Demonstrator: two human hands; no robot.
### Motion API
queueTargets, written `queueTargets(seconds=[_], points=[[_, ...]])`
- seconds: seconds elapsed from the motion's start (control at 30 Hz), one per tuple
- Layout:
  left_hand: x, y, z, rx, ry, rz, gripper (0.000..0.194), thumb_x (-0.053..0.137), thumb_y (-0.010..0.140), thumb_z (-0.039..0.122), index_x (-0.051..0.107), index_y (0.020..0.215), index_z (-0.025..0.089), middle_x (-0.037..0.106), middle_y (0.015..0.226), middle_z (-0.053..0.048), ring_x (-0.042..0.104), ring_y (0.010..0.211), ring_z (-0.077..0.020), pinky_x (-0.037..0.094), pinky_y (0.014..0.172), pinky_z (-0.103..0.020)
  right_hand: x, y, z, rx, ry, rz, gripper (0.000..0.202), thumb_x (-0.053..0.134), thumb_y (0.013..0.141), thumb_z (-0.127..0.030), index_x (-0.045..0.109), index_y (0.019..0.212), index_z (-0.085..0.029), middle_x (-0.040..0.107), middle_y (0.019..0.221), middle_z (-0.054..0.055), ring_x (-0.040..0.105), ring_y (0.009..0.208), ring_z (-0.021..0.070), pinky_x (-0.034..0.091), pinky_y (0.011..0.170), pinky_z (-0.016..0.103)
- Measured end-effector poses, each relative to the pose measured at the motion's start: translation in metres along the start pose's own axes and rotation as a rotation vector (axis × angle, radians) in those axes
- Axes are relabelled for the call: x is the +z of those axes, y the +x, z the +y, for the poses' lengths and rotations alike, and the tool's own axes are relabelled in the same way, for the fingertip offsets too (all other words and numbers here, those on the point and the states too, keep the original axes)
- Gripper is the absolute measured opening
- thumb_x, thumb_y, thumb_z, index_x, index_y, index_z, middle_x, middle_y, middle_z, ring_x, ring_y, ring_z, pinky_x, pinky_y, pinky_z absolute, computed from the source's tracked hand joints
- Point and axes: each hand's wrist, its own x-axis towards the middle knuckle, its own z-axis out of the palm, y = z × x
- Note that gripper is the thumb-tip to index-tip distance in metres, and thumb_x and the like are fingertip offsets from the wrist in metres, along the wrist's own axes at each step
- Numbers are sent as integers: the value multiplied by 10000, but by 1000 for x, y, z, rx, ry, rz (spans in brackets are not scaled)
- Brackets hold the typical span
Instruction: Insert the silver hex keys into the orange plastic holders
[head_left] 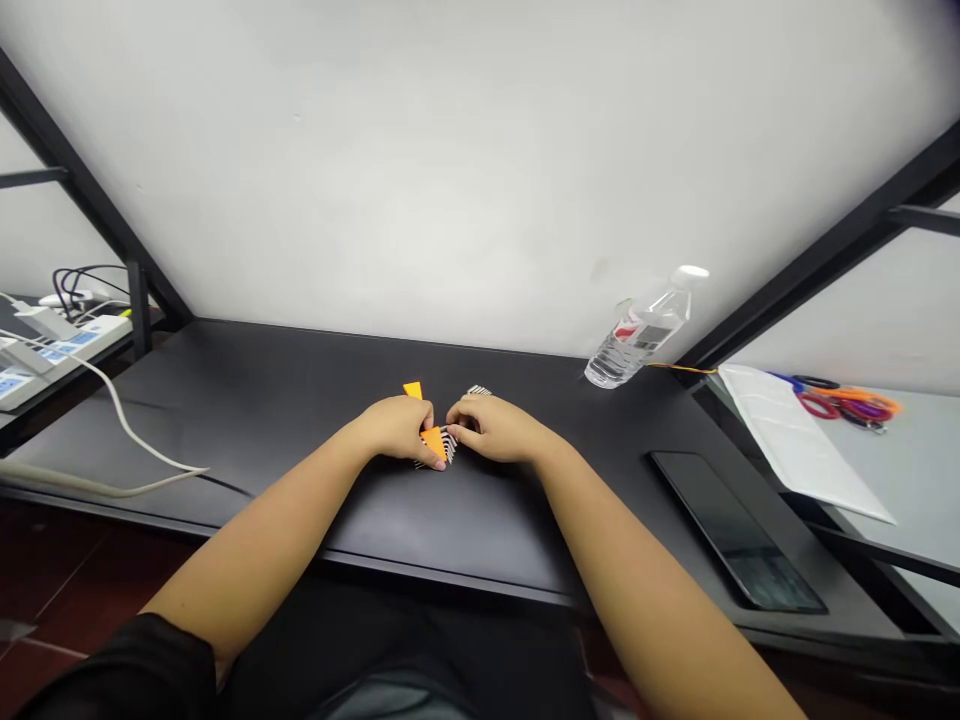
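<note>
Orange holder (434, 443) is being gripped by L hand (397, 425), R hand (499, 428) pinching thin rod (443, 428), prob. risking slip b/c contact's tiny.

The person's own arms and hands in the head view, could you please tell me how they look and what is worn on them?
The left hand and right hand are bare, with no gloves. Neither wrist shows a watch or band. A plain black sleeve ends around the left elbow; no sleeve shows on the right arm.
</note>
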Motion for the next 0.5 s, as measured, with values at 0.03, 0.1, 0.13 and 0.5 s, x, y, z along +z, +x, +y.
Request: queueTargets(seconds=[0.03, 0.1, 0.13, 0.5], points=[[0, 0, 0, -2, -6, -3, 597, 774, 597, 709, 655, 936, 232, 706, 876, -32, 636, 755, -216, 345, 566, -302, 1, 0, 0, -14, 14, 0, 204, 583, 956, -349, 720, 1010, -207, 716, 1026, 82, 619, 877, 202, 446, 744, 318], [-1, 0, -1, 2, -28, 0, 543, 779, 601, 690, 652, 861, 230, 700, 823, -27, 623, 713, -204, 331, 551, -300, 1, 0, -1, -43, 37, -11, 228, 558, 970, -362, 722, 1011, -209, 713, 1019, 83, 622, 885, 204, 459, 773, 324], [-1, -1, -1, 4, -48, 4, 504, 778, 617, 670, 650, 822, 227, 697, 795, -25, 617, 694, -199, 327, 545, -299, 2, 0, -1, -53, 46, -17, 233, 549, 974, -364, 720, 999, -208, 712, 1004, 81, 622, 879, 202, 463, 777, 325], [8, 8, -1, 91, -935, 174, 283, 714, 821, 414, 737, 934, 156, 741, 774, -49, 641, 662, -143, 476, 635, -266, -8, 2, -12, 195, 223, 305, 480, 427, 997, -574, 563, 712, -212, 573, 660, -13, 477, 608, 143, 355, 567, 274]])
